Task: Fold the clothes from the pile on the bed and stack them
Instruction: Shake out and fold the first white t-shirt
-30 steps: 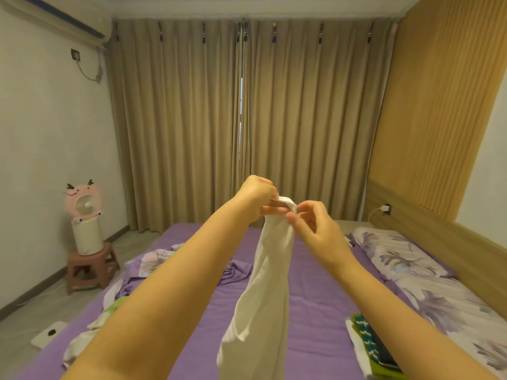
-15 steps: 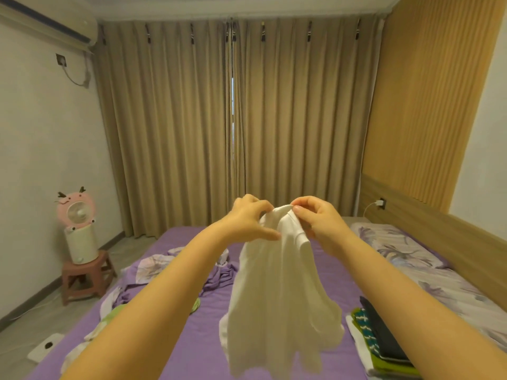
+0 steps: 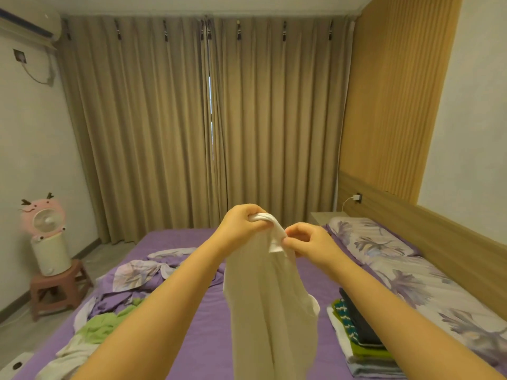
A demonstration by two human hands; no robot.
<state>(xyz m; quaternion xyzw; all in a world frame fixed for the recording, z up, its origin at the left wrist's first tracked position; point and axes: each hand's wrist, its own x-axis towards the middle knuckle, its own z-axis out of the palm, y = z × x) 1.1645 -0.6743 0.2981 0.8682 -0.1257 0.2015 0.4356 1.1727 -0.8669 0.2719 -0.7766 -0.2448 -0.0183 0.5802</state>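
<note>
Both hands are gripping the top edge of a white garment (image 3: 270, 303), holding it up in the air above the bed (image 3: 203, 338). The left hand (image 3: 241, 224) is curling shut around a bunched fold of the fabric, while the right hand (image 3: 310, 242) is pinching a small white tag-like corner just beside it between thumb and fingertips. No writing is readable on that tag. The garment is hanging straight down between the two bare forearms, its lower part running out of view at the bottom. Under it, the purple bed sheet is lying mostly bare. To the right, a stack of folded clothes (image 3: 356, 333) is sitting near the floral pillows (image 3: 370, 239), with dark, green-patterned and white layers. To the left, a loose pile of clothes (image 3: 109, 319) is spreading along the bed's edge, including a light green piece. Beyond the bed, tan curtains (image 3: 205, 127) are hanging closed, and a pink fan (image 3: 44, 219) is standing on a stool (image 3: 55, 286).
</note>
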